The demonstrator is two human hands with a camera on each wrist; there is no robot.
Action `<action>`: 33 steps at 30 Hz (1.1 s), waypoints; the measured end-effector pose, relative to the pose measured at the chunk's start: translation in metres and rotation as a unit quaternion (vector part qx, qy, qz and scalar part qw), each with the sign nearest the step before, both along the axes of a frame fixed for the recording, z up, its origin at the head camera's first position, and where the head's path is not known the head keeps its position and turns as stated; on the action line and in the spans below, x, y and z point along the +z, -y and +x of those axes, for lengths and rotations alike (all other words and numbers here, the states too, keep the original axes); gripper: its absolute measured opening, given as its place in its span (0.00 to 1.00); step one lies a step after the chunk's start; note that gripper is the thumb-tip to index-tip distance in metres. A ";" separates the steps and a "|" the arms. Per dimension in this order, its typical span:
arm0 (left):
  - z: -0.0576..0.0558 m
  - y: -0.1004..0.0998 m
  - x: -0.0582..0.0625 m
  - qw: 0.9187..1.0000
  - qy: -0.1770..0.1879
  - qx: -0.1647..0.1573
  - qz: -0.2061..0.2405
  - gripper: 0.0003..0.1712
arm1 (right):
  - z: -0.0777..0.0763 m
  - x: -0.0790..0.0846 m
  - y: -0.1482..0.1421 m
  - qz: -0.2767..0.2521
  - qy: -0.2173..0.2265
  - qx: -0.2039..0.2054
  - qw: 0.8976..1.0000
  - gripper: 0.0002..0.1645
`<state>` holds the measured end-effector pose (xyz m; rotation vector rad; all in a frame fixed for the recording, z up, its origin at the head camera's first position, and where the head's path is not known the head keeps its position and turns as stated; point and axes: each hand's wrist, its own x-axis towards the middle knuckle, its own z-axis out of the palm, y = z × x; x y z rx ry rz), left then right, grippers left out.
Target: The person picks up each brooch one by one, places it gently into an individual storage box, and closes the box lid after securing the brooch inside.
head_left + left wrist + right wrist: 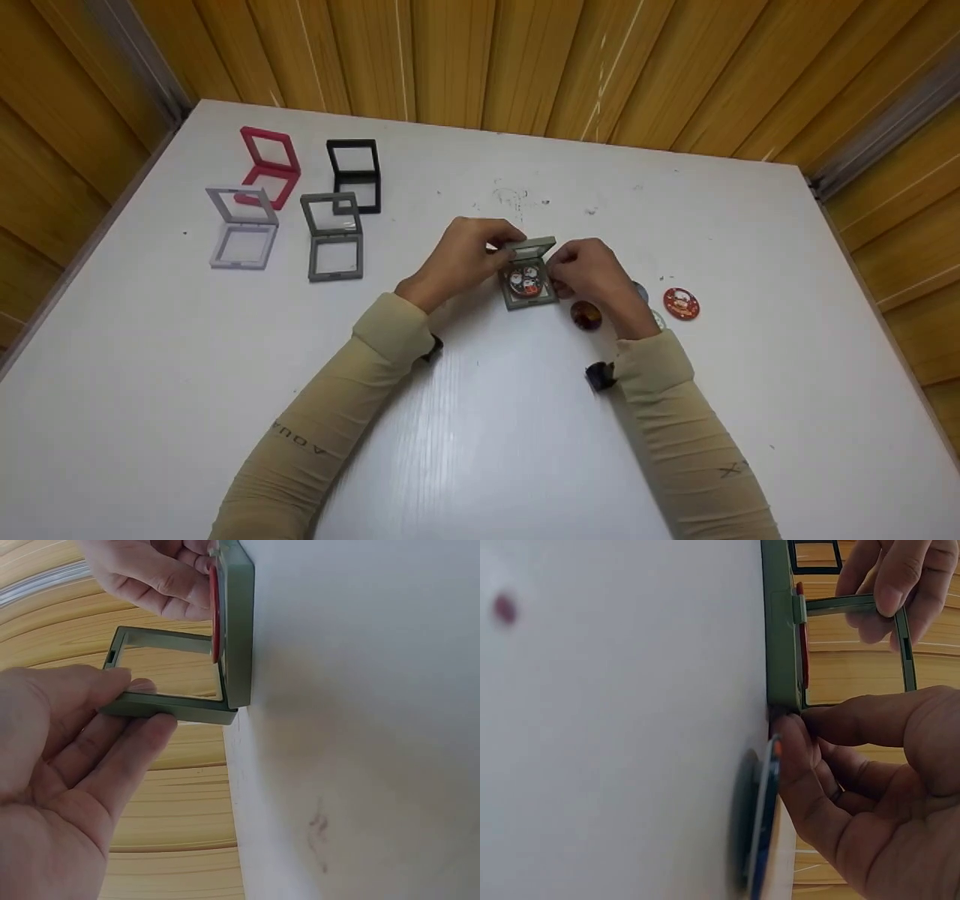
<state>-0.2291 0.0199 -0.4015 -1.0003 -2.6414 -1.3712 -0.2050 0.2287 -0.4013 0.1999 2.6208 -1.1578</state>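
Observation:
A green hinged display frame [531, 304] sits on the table in the head view, its lid raised. Over its base lies a round badge [524, 282] with a Christmas-like picture; its red rim shows edge-on in the left wrist view. My left hand [474, 253] pinches the raised lid [169, 709] between thumb and fingers. With thumb and fingertips, my right hand [592, 271] grips the side of the frame's base [781, 652], close to the tabletop. A dark amber round badge [586, 316] lies just below the right hand.
A red badge [681, 304] is to the right, with others partly hidden by the right wrist. At the left stand open frames: red [289, 180], black [378, 180], white [238, 264] and grey [335, 277]. Behind the table [480, 450] rises a wood-patterned wall [450, 60].

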 end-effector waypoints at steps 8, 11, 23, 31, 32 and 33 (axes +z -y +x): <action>0.002 0.001 0.003 1.000 0.002 -0.024 -0.019 0.10 | -0.001 -0.001 -0.003 -0.022 0.008 0.002 1.000 0.08; 0.003 0.001 0.004 0.999 -0.002 -0.034 -0.030 0.10 | -0.001 -0.001 -0.004 -0.020 0.012 -0.001 1.000 0.08; 0.009 -0.003 0.010 0.992 -0.023 -0.070 -0.100 0.08 | -0.004 -0.002 -0.004 -0.005 0.022 -0.001 1.000 0.09; 0.013 -0.004 0.013 0.986 -0.048 -0.091 -0.129 0.06 | -0.005 -0.002 -0.006 -0.003 0.026 0.002 1.000 0.10; 0.014 -0.004 0.013 0.985 -0.051 -0.091 -0.137 0.06 | -0.005 -0.001 -0.007 -0.001 0.026 0.003 1.000 0.10; 0.014 -0.005 0.013 0.984 -0.052 -0.091 -0.145 0.07 | -0.005 -0.001 -0.007 0.001 0.026 0.003 1.000 0.10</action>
